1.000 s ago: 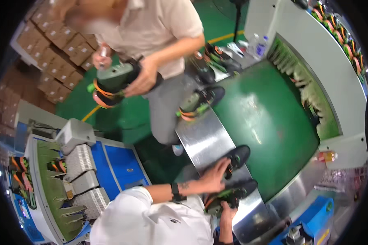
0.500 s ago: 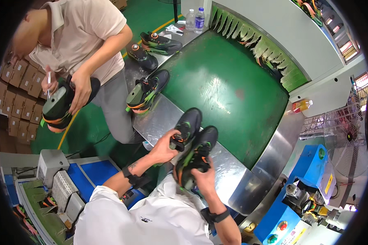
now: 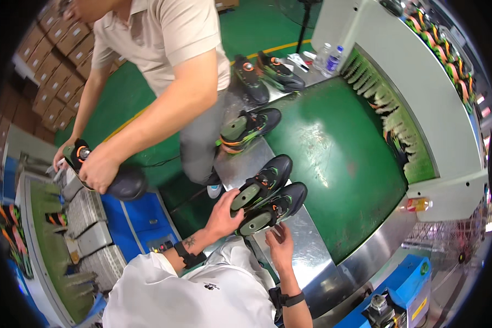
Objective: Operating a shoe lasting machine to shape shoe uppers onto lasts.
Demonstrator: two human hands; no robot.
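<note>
Farther shoe (image 3: 273, 172) and nearer shoe (image 3: 287, 201): dark, green-trimmed, side by side on the steel tabletop (image 3: 318, 240), olive heels toward the wearer, toes pointing away over the border of the green surface (image 3: 344, 164). Placement probably keeps heels and collars within reach.

Left hand (image 3: 224, 214): fingers and thumb parted at the farther shoe's heel; whether they pinch it or merely rest there, cannot tell. Likely steadies the pair from behind. Right hand (image 3: 280, 247): loosely curled, gripping nothing visible, just beside the nearer shoe; contact not certain.

Edges: the steel is a narrow strip, with the wearer's lap along its near side. It runs on to the right of the right hand, so sideways travel looks easier there than at left. Past the toes the green surface widens toward a bristle fringe (image 3: 421, 156).

Farther along the strip: a third shoe (image 3: 246, 128), upright, heel likewise toward the wearer's side. At left, a co-worker's hand (image 3: 100, 168) grips another shoe (image 3: 128, 184), held off the strip.
</note>
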